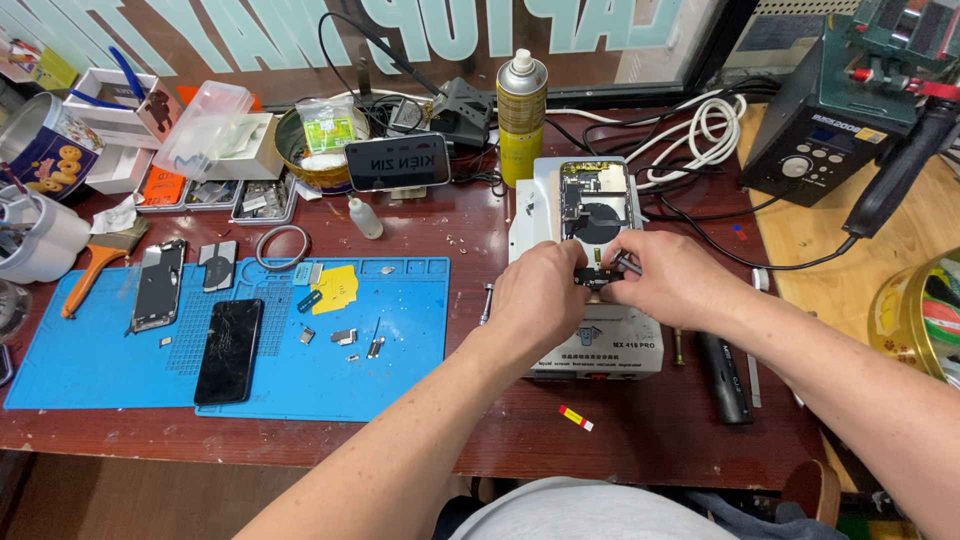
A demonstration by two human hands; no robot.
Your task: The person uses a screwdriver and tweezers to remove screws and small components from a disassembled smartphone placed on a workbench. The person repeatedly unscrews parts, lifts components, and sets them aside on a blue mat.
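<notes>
An opened phone body [597, 205] with bare circuitry and a dark round coil lies on a white heating platform [548, 195] on the red-brown table. My left hand [538, 297] and my right hand [668, 281] meet over the phone's lower end. Between their fingertips sits a small dark part [596, 279], which both hands pinch. A thin metal tool tip [626, 262] pokes out by my right fingers.
A blue work mat [400, 350] to the left carries a black phone screen [229, 350], a phone frame [158, 285], a yellow pick and small metal parts. A spray can [521, 118], white cables [700, 130], a soldering station [840, 120] and a black pen tool [724, 377] surround the platform.
</notes>
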